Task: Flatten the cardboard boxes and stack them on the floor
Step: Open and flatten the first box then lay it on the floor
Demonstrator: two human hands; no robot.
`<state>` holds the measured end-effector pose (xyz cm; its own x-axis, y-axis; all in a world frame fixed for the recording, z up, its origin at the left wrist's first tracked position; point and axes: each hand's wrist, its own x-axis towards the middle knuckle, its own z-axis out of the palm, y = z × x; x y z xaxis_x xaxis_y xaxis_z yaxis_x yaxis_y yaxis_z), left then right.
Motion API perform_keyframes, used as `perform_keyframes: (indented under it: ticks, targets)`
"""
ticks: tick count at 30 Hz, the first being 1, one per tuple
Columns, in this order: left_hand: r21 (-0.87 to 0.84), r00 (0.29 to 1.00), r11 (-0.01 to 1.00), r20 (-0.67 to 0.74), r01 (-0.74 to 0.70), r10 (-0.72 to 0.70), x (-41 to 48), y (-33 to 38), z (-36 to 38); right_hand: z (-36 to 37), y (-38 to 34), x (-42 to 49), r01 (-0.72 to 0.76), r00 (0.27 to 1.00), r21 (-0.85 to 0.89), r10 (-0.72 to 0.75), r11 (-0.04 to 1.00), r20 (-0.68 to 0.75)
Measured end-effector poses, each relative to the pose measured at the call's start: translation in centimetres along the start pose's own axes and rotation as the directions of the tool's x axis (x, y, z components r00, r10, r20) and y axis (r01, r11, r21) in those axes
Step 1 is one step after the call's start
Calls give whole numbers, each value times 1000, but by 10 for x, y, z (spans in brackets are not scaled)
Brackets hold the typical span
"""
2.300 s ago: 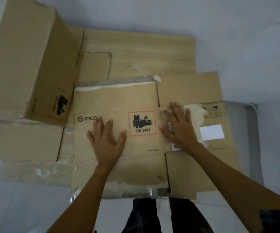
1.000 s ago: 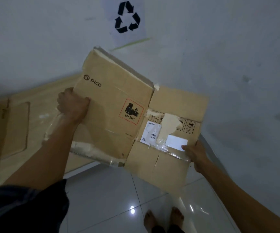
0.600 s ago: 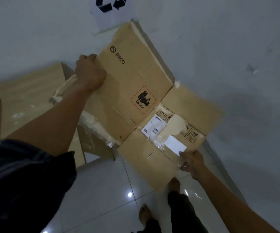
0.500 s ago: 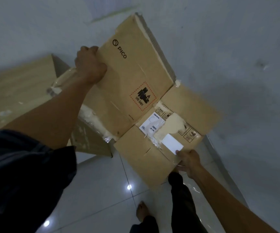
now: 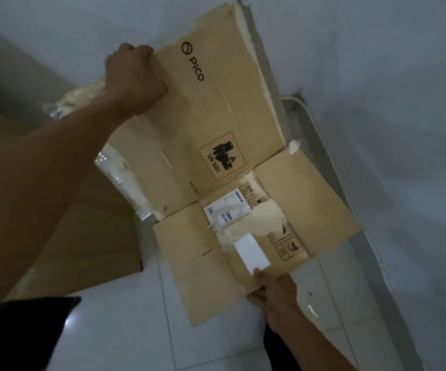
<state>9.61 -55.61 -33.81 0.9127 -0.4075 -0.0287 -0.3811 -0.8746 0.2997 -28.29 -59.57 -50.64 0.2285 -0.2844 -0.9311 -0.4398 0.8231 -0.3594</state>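
- Holding the flattened box (image 5: 216, 124) up off the floor (image 5: 125, 330), both hands are carrying it. The left hand (image 5: 133, 81) is gripping the top-left edge with its fingers curled over, and the right hand (image 5: 275, 295) is pinching the bottom edge just below the white label (image 5: 251, 253).
- I am judging the box to be heading for the stack (image 5: 109, 236) (the brown sheets at lower left), not yet laid down.
- I am worrying about the lower flaps. They are hanging from creases and torn paper, so one could be folding under as the box lands, leaving it lumpy.
- Loose tape (image 5: 117, 180) is trailing from the left edge, and it could be snagging on the stack.
- The right hand's pinch is looking shallow, so the sheet could be swinging or slipping free.
- The floor is showing glossy white tiles that are reflecting lights (slippery for cardboard, I am guessing). A pale wall (image 5: 377, 76) is standing behind, with a grey duct (image 5: 377, 269) running along its foot.
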Motion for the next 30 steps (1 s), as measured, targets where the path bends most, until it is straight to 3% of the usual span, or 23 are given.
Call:
perform_keyframes:
  ticks: [7,11,16,19,23,27,30]
  targets:
    - [-47,986,984,-22,-169,168,17,-47,164,26,37,149,-49,998,22,48,999,34]
    - [-28,978,984,109,-175,177,-29,-91,279,35,53,218,-122,993,-36,122,992,-3]
    - [-65,968,998,249,-19,35,-90,-129,369,37,81,249,-54,991,34,50,998,127]
    - [-79,947,979,279,187,-158,-115,-147,403,34,90,258,-1,980,135,-26,991,196]
    - [-185,873,879,318,440,-370,-143,-174,428,28,98,261,60,964,182,-104,982,246]
    - [-348,818,742,308,573,-486,-157,-182,432,26,91,248,160,911,231,-234,960,340]
    - [-516,804,618,336,593,-491,-165,-175,432,25,89,247,183,901,250,-264,951,344]
